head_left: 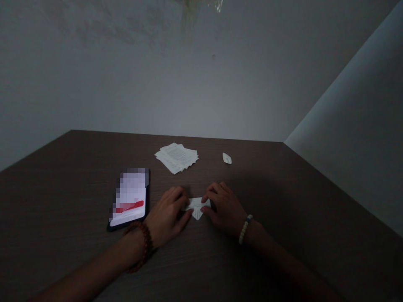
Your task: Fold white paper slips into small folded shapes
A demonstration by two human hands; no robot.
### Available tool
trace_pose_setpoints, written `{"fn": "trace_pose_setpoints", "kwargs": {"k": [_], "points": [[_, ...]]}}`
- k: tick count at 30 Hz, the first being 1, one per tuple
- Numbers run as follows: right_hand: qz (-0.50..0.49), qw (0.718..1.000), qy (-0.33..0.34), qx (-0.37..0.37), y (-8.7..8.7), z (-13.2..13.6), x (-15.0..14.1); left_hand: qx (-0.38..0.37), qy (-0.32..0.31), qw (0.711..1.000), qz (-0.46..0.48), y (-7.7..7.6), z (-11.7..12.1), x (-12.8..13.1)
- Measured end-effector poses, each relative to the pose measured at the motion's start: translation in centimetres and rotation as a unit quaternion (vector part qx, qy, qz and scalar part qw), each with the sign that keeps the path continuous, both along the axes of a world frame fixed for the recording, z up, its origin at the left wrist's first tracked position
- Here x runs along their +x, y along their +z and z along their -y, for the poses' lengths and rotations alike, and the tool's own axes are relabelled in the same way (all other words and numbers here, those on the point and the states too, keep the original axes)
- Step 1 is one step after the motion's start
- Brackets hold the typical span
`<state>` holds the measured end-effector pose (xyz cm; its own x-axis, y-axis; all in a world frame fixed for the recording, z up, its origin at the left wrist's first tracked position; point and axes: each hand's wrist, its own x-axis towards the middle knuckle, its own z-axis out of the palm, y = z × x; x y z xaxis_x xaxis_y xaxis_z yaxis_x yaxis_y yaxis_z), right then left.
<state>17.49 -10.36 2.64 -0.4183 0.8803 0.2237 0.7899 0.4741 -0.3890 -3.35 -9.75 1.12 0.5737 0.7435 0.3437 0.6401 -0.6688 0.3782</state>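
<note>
A small folded piece of white paper point(197, 207) lies on the table between my hands, its lower part coming to a point toward me. My left hand point(170, 213) grips its left edge between thumb and fingers, with a brown beaded bracelet on the wrist. At the right edge, the thumb and fingers of my right hand point(224, 208) pinch the paper; a pale beaded bracelet is on that wrist. Both outer ends of the paper are partly hidden under my fingers.
A fanned stack of printed white sheets point(176, 157) lies beyond my hands. Farther right is a small folded paper piece point(227, 158). A phone point(129, 198) with a lit screen lies left of my left hand. The brown table point(78, 159) meets the wall point(176, 96) behind.
</note>
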Motion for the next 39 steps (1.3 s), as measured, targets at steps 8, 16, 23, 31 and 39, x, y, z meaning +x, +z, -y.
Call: {"fn": "trace_pose_setpoints", "kwargs": {"k": [8, 16, 23, 31, 39], "points": [[-0.011, 1.0, 0.0, -0.007, -0.2, -0.1, -0.2, 0.004, 0.013, 0.999, -0.038, 0.6, 0.1, 0.1], [-0.033, 0.999, -0.003, -0.003, -0.4, -0.2, -0.1, 0.036, 0.015, 0.998, -0.044, 0.2, 0.1, -0.1], [-0.037, 0.999, 0.01, -0.003, -0.8, -0.4, 0.0, 0.002, 0.002, 1.0, -0.007, -0.4, -0.2, -0.1], [-0.125, 0.991, 0.001, 0.036, -0.8, 0.0, -0.1, 0.005, 0.006, 0.999, 0.034, -0.2, -0.2, -0.4], [-0.146, 0.98, 0.079, 0.108, -0.9, 0.0, 0.2, 0.112, -0.013, 0.992, 0.051, 0.2, 0.1, -0.6]]}}
